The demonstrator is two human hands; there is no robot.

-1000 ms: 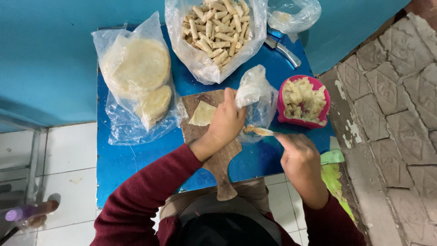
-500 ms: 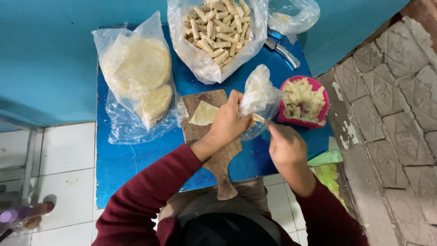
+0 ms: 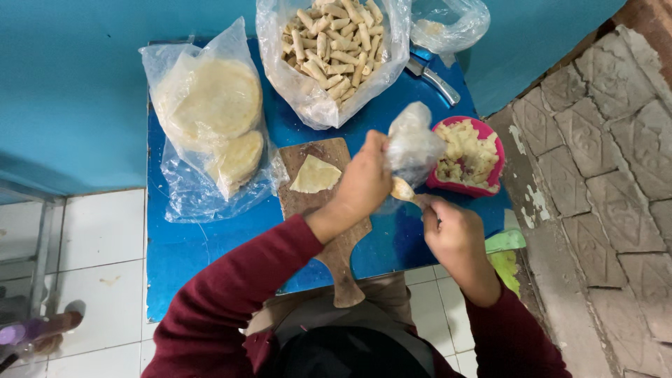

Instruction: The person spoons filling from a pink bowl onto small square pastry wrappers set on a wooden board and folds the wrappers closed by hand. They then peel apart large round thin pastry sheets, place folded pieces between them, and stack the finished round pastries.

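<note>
My left hand (image 3: 365,180) grips a small crumpled clear plastic bag (image 3: 413,142) above the blue table (image 3: 210,245). My right hand (image 3: 451,231) holds a spoon (image 3: 404,190) whose filled bowl points up into the bag's underside. A folded triangle of pale dough (image 3: 315,175) lies on the wooden paddle board (image 3: 329,210) just left of my left hand. A pink bowl of mashed yellowish filling (image 3: 467,157) stands right of the bag. Both sleeves are maroon.
A clear bag of round flat dough sheets (image 3: 213,119) lies at the left. A big open bag of several rolled pieces (image 3: 329,49) sits at the back, with another small bag (image 3: 448,24) and a metal utensil (image 3: 434,78) beside it. A stone wall (image 3: 602,175) stands at the right.
My right hand has moved left and up, bringing the spoon to the small bag. My left hand with the bag has stayed about where it was.
</note>
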